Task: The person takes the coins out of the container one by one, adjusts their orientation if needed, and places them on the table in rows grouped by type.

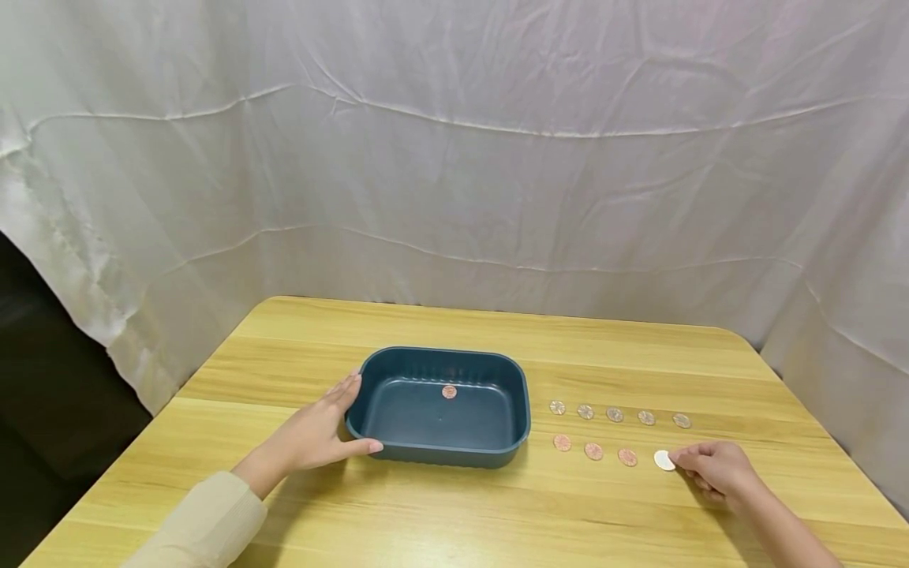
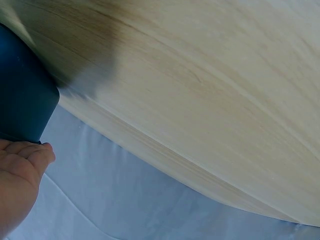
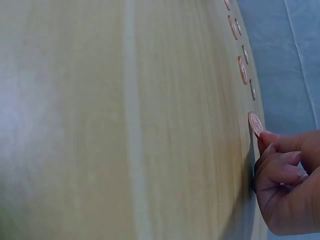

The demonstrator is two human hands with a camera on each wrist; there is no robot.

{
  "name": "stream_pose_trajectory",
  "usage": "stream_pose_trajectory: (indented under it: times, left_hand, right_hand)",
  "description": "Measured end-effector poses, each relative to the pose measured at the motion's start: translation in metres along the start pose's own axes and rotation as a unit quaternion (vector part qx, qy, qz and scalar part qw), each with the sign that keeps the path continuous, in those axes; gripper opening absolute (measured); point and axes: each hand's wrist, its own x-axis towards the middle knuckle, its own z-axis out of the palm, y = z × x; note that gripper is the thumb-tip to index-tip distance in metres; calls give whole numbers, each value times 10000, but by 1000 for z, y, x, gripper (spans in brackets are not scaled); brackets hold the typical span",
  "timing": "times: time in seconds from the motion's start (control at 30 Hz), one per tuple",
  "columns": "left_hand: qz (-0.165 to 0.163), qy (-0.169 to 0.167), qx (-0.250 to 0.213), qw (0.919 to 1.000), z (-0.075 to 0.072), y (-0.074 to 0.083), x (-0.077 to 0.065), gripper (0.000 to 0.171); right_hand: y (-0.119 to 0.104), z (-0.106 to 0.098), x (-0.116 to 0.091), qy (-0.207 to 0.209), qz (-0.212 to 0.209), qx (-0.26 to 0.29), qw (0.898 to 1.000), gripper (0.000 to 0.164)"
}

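A dark blue plastic tub [image 1: 454,456] sits mid-table with one copper-coloured coin [image 1: 449,391] on its floor. My left hand [image 1: 323,430] rests spread against the tub's left end, thumb along the near rim. In the left wrist view its fingertips [image 2: 46,152] touch the tub's edge [image 2: 30,100]. Over at the right, my right hand [image 1: 717,465] pinches a coin [image 1: 664,460] between thumb and forefinger. That coin gleams pale from above, but looks coppery and tilted [image 3: 255,123] in the right wrist view. Three copper-coloured coins [image 1: 593,451] lie in line to its left.
Behind them runs a row of several silvery coins [image 1: 615,414]. The wood-grain table [image 1: 440,521] has rounded far corners, and a pale grey curtain [image 1: 497,197] hangs around its back and sides. A dark area shows beyond the left edge.
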Motion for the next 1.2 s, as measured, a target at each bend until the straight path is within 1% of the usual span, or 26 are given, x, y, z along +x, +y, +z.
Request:
stream_pose_trajectory:
  times: [0.23,0.43,0.57,0.6,0.7,0.8,0.83,0.9,1.0,1.1,1.2]
  left_hand:
    - [-31,0,15,10000,0,-1,-1,106]
    - [-9,-4,25,10000,1,-2,-1,107]
    - [19,-3,31,10000,2,-3,-1,106]
    - [24,5,38,10000,2,-3,-1,106]
    - [27,16,33,10000,2,-4,-2,106]
    - [13,23,33,10000,2,-4,-2,106]
    - [11,24,33,10000,2,-3,-2,106]
    - [16,31,27,10000,1,-3,-1,106]
    - [48,52,27,10000,1,-2,-1,106]
    - [68,55,21,10000,1,-1,0,105]
    - [65,57,-4,10000,1,-1,1,105]
  right_hand:
    - [-1,3,2,271,55,-419,9987,20]
    - [-3,5,1,297,48,-670,9973,20]
    - [-8,5,-2,316,-8,-700,9970,19]
    - [-9,5,-3,344,-64,-754,9965,18]
    - [-18,8,-5,536,-410,-977,9929,21]
    - [-29,16,-8,799,-913,-1258,9846,29]
    - [-34,19,-9,896,-1076,-1278,9819,30]
    - [-42,25,-11,1027,-1302,-1213,9787,32]
    - [-53,33,-15,1182,-1513,-1072,9755,33]
    - [-67,41,-19,1219,-1639,-710,9763,31]
    - [-79,50,-20,1282,-1869,-292,9735,27]
